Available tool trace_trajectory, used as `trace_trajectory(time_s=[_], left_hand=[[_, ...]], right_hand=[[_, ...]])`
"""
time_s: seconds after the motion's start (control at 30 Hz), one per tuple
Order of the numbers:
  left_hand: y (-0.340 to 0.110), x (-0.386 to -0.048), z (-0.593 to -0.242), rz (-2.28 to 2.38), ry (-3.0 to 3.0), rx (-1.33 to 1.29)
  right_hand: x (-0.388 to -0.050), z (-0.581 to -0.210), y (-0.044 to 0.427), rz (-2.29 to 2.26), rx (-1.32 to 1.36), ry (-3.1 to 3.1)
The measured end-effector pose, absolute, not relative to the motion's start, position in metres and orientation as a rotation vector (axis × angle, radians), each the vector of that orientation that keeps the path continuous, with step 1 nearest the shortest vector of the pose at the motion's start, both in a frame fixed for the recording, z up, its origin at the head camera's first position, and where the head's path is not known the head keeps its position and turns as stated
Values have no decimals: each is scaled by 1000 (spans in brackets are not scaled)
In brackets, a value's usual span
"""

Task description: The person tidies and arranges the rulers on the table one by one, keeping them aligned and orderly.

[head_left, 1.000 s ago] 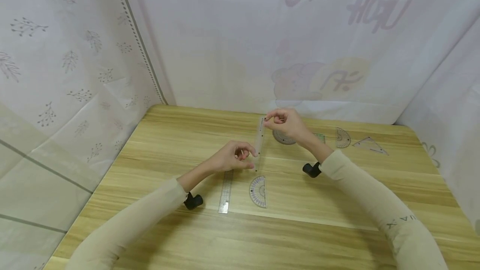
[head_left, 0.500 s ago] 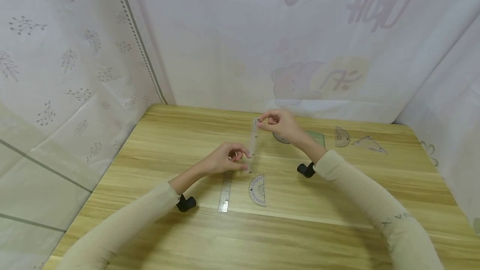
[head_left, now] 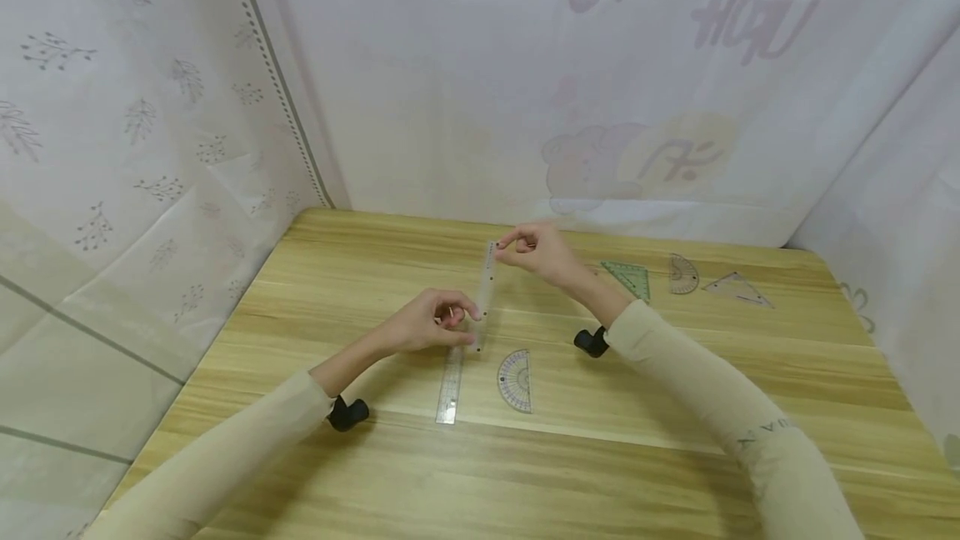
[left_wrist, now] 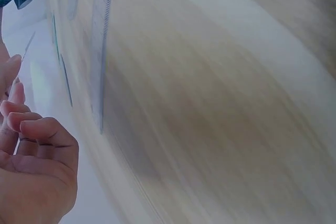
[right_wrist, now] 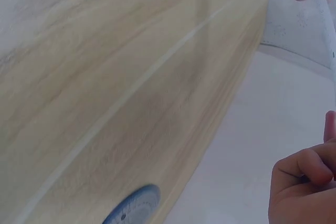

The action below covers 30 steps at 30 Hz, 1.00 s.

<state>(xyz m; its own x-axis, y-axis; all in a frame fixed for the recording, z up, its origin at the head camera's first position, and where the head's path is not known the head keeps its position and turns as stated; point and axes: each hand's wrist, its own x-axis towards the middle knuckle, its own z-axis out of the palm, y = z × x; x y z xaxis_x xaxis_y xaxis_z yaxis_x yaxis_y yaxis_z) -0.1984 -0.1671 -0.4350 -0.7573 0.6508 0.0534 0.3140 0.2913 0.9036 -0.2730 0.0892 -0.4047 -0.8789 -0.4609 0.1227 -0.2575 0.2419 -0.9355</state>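
A clear strip ruler with small dark holes is held up above the table between both hands. My left hand pinches its near end between thumb and fingers. At the far end my right hand pinches it; the right wrist view shows the ruler edge-on. Below my left hand a second clear ruler lies flat, its upper end partly covered by the fingers. To its right lies a clear half-round protractor.
Behind the right forearm lie a green set square, another half-round protractor and a clear set square. A round disc with markings shows in the right wrist view. Patterned cloth hangs behind the wooden table.
Both hands have moved left together, carrying the held ruler toward the ruler on the table. More of the green set square shows; the right arm now hides the round disc in the head view.
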Motion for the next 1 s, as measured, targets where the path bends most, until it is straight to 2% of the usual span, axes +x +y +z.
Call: trace_trajectory(time_s=[1.0], left_hand=[[-230,-184,-442,1234,2310,882]], right_hand=[[-269,-429,27,-1519,-731,2423]])
